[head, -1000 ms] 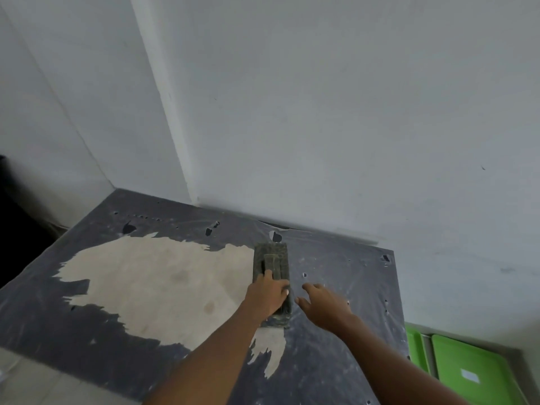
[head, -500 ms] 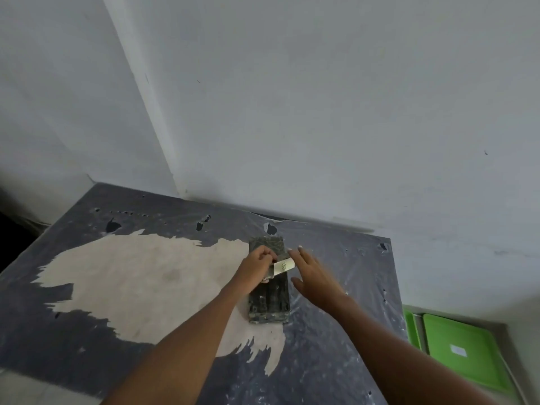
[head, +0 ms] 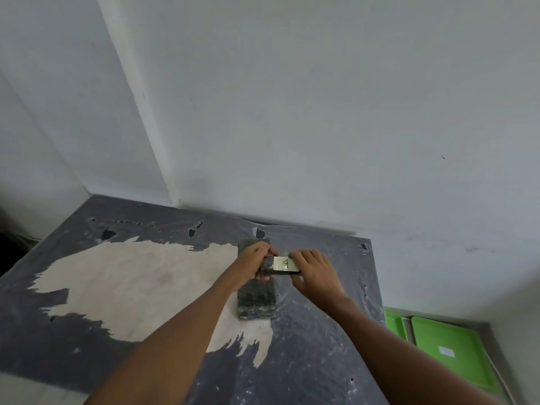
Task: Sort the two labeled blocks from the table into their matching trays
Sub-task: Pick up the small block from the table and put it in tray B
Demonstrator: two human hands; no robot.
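Observation:
A small dark block (head: 281,265) with a pale handwritten label is held just above the table, lying crosswise. My left hand (head: 254,261) grips its left end and my right hand (head: 314,271) grips its right end. Under it a larger dark speckled block (head: 256,299) lies flat on the table (head: 117,287), its far end hidden by my left hand. Two green trays sit low at the right: a big one (head: 450,355) with a white label and the edge of another (head: 394,324) beside it.
The table top is dark plastic sheet, torn open to a pale patch across its left and middle. White walls meet in a corner right behind the table. The trays lie below the table's right edge.
My left hand has lifted the small labelled block off the larger block and turned it crosswise. My right hand has closed on its other end. The view has tilted a little.

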